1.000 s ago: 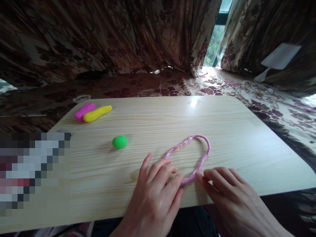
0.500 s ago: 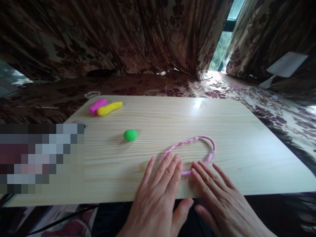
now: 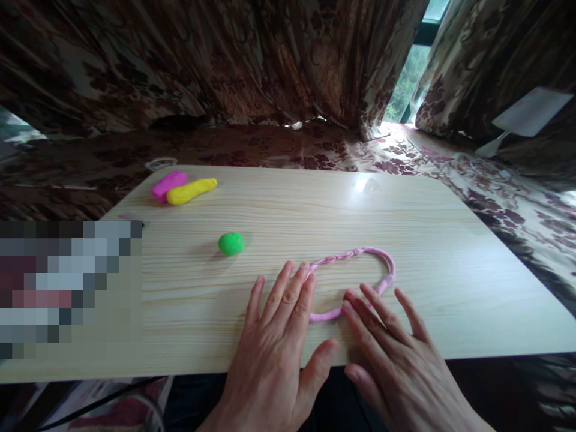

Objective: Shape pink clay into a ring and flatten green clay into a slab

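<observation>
A thin pink clay rope (image 3: 387, 264) lies in a loop near the table's front edge, its surface slightly lumpy. Flat over the loop's left end is my left hand (image 3: 279, 336), fingers stretched out and thumb apart, covering part of the rope. My right hand (image 3: 391, 348) rests with extended fingers on the lower right stretch of the loop, hiding a piece of it. Between the two hands a short length of the rope shows. Left of the loop sits a green clay ball (image 3: 231, 243), touched by neither hand.
At the back left of the wooden table (image 3: 288, 204), a yellow clay roll (image 3: 191, 191) leans against a magenta clay lump (image 3: 168, 186). A pixelated patch (image 3: 67, 294) hides the left side. Beyond the table stand a white lamp (image 3: 531, 113) and patterned curtains (image 3: 270, 66).
My right hand has gone from pinching at the rope to lying flat on it. My left hand has flattened and shifted left. The loop has become wider and lower.
</observation>
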Demonstrator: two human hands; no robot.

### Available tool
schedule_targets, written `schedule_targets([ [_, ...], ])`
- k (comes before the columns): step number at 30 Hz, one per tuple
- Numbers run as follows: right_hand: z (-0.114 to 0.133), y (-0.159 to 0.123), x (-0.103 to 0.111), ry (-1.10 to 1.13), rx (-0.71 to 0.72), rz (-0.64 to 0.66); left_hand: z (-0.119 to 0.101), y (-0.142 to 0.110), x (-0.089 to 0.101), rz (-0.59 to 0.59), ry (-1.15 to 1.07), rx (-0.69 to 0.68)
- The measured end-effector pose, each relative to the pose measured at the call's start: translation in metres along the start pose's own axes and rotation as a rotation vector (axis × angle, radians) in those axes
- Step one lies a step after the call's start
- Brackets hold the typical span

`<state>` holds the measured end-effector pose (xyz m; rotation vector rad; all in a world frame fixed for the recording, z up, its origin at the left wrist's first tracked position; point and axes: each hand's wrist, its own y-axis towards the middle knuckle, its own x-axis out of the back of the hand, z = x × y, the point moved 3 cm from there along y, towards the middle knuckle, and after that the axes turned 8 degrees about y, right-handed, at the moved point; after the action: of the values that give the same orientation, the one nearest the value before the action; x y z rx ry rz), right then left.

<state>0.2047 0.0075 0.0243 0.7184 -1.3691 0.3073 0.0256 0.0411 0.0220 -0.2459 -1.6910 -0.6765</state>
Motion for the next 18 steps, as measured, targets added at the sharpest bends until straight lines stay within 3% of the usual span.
schedule_targets([
  [4,-0.001,-0.009,-0.006,-0.048,0.108,0.036,0.000,0.002,-0.001,0.010,-0.029,-0.029],
  [8,-0.003,-0.013,-0.010,-0.056,0.056,0.063,0.000,0.001,0.002,0.012,-0.029,-0.019],
  [13,0.002,-0.020,-0.008,-0.083,0.122,0.068,0.000,0.001,0.002,0.016,-0.045,-0.038],
  [18,0.001,-0.020,-0.007,-0.062,0.092,0.030,0.002,0.004,0.000,0.022,-0.031,-0.023],
])
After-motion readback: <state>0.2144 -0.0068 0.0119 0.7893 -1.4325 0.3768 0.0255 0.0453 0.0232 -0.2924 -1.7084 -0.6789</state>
